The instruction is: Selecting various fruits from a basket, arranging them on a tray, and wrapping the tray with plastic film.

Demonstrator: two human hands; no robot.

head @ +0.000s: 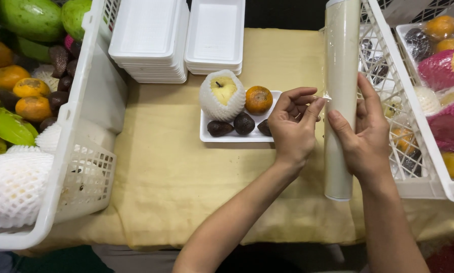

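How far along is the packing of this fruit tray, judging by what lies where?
Done: the tray is filled with a netted apple, an orange and dark fruits. In hand: the right hand steadies the film roll while the left hand pinches its edge. Left: no film covers the tray yet.

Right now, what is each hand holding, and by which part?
The right hand grips the cling-film roll around its middle; the left hand pinches the film's loose edge between thumb and fingers.

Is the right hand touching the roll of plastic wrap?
Touching. The head view shows the right hand wrapped around the roll of plastic wrap, its fingers pressed against it.
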